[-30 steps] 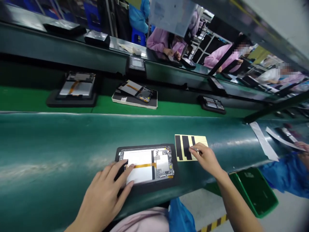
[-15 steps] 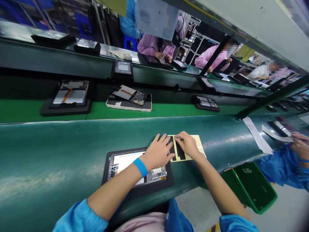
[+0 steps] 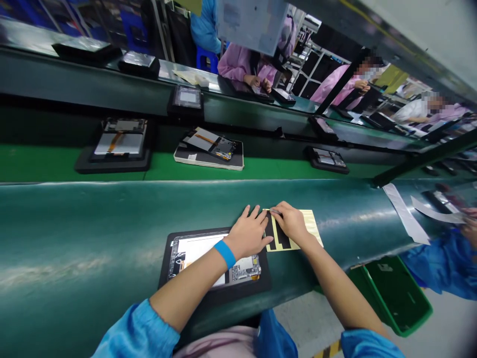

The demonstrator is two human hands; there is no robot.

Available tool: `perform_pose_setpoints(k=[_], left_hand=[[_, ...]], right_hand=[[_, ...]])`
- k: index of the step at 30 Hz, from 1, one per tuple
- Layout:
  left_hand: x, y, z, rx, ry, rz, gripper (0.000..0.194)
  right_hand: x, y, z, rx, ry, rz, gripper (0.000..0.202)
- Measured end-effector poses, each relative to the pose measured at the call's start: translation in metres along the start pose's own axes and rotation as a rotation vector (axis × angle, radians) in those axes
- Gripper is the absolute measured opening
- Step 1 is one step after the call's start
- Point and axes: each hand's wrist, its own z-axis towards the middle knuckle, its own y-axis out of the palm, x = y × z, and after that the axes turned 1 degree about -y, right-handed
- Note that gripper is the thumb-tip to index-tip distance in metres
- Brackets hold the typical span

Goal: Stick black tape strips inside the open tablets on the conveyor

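A yellow sheet [image 3: 311,223] with black strips [image 3: 282,234] lies on the green bench. My left hand [image 3: 249,233], a blue band at its wrist, is spread with its fingertips at the sheet's left edge, over the right end of an opened tablet [image 3: 201,248]. That tablet shows its inner parts and lies on a black pad [image 3: 164,271]. Pinched in my right hand [image 3: 288,221] is a small thin dark tool [image 3: 276,212], its tip at the top of the sheet near a black strip.
Beyond the bench [image 3: 93,219], a lower green belt [image 3: 160,173] carries opened tablets, one on a white-edged board [image 3: 208,161]. White strips [image 3: 406,214] lie at the right, near a co-worker's blue sleeve [image 3: 443,263]. A green bin [image 3: 398,293] stands below. A dark post rises at the right.
The camera view has shifted slightly, so the bench objects appear a little further right. Both hands keep nearly the same place over the tablet and sheet.
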Motion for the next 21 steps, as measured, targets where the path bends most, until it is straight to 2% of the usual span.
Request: perform_pose_setpoints(k=[12, 17, 21], left_hand=[[0.000, 0.004, -0.003, 0.039, -0.015, -0.029, 0.063], [0.000, 0.002, -0.002, 0.013, -0.019, -0.049, 0.064], [0.000, 0.001, -0.002, 0.014, -0.016, -0.048, 0.062]], right_hand=[[-0.002, -0.007, 0.008, -0.068, -0.040, -0.039, 0.026], [0.005, -0.006, 0.014, -0.084, -0.035, 0.025, 0.022], [0.011, 0.000, 0.016, -0.068, -0.018, 0.047, 0.030]])
